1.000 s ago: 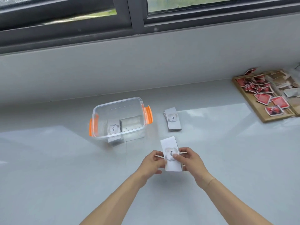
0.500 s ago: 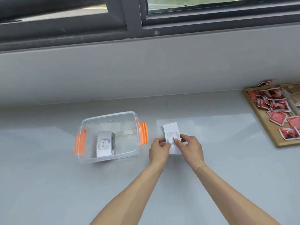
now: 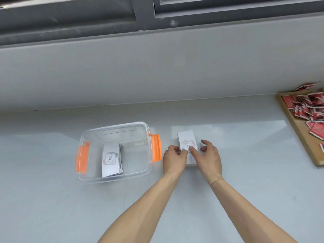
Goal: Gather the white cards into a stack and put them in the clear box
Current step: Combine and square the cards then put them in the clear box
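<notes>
The pale worktop (image 3: 228, 181) carried a clear box (image 3: 114, 127) with orange latches, left of centre, with one stack (image 3: 111, 159) of white cards already inside. Just right of the box lay the cards (image 3: 186, 140) in hand, long axis running near to far, printed face up. The left hand (image 3: 173, 159) and right hand (image 3: 207, 157) met over them, fingers (image 3: 192, 151) closed lightly on the pile. Thin, light and slick, the cards would likely fan or slide; pinching the long edges at the middle seemed safest. A wooden tray (image 3: 296, 127) of red packets sat far right.
</notes>
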`<state>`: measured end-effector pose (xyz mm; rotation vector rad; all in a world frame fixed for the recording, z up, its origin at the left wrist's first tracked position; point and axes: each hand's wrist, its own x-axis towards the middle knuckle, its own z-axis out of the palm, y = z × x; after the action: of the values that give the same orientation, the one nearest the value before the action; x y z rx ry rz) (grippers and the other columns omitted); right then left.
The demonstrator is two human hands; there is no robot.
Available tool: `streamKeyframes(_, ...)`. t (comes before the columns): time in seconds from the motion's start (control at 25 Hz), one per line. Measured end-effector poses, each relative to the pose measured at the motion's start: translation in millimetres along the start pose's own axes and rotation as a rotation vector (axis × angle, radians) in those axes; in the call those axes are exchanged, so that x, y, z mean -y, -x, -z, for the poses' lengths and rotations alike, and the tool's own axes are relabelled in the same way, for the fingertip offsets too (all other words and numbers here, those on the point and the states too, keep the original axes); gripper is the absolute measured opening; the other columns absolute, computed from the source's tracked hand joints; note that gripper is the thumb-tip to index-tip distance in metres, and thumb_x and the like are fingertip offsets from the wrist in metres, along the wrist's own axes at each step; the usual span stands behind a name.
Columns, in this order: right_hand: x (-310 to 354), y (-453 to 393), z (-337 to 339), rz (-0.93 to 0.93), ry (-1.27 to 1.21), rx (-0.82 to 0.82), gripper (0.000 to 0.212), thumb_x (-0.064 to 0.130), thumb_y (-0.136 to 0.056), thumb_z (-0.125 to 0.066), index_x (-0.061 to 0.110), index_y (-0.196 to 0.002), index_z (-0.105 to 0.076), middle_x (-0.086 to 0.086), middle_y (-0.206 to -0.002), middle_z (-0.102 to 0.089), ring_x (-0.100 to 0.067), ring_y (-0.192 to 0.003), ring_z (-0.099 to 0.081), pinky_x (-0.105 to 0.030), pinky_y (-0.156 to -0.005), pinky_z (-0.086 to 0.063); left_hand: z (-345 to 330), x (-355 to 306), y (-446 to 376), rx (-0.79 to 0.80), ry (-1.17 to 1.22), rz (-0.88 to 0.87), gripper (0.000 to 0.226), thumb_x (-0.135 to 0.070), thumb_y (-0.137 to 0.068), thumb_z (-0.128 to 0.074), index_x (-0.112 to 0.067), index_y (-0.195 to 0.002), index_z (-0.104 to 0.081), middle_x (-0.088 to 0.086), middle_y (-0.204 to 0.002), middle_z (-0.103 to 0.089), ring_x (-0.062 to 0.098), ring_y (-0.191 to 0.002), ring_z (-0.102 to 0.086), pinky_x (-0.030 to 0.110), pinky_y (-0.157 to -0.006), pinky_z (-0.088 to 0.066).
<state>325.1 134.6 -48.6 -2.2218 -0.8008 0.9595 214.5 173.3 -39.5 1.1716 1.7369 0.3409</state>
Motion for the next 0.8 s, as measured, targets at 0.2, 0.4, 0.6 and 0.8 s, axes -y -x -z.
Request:
streamKeyframes(0.2, 9.0, -5.8, 0.9, -0.078, 0.1, 0.106, 0.073, 0.047, -0.075, -0.069, 0.016, -0.136, -0.042, -0.001, -0.112, -0.066, -0.025, -0.103, -0.06, -0.037, -0.077, -0.049, -3.4, -5.2, 4.5, 0.015, 0.008, 0.004, 0.032, -0.033, -0.087, -0.056, -0.015, -0.112, -0.059, 0.001, -0.109, -0.068, 0.018, -0.089, -0.058, 0.03, -0.076, -0.047)
streamKeyframes(0.4, 9.8, 3.7, 6.4, -0.166, -0.045, 0.203, 0.051, 0.031, -0.072, -0.078, 0.009, -0.113, -0.06, -0.004, -0.108, -0.067, -0.026, -0.1, -0.064, -0.042, -0.085, -0.054, 9.4, -3.9, 23.0, 0.136, 0.236, 0.158, 0.03, -0.022, -0.084, -0.053, -0.016, -0.114, -0.058, 0.005, -0.111, -0.067, 0.026, -0.094, -0.063, 0.033, -0.069, -0.049)
streamKeyframes(0.6, -4.4, 45.9, 11.2, -0.138, -0.201, 0.262, 0.038, 0.019, -0.064, -0.084, 0.013, -0.093, -0.06, -0.006, -0.089, -0.068, -0.019, -0.073, -0.065, -0.032, -0.057, -0.048, 26.5, 26.0, 60.4, 0.296, 0.371, 0.246, 0.03, -0.013, -0.078, -0.051, -0.022, -0.105, -0.056, 0.013, -0.112, -0.068, 0.026, -0.084, -0.062, 0.031, -0.061, -0.042)
streamKeyframes(0.8, -27.9, 104.9, 7.2, -0.014, -0.035, 0.294, 0.04, 0.026, -0.06, -0.081, 0.024, -0.089, -0.053, 0.001, -0.086, -0.067, -0.019, -0.076, -0.063, -0.036, -0.065, -0.049, 46.6, 73.9, 100.0, 0.327, 0.246, 0.177, 0.035, -0.015, -0.069, -0.052, -0.016, -0.103, -0.061, 0.004, -0.084, -0.068, 0.019, -0.063, -0.057, 0.029, -0.058, -0.044)
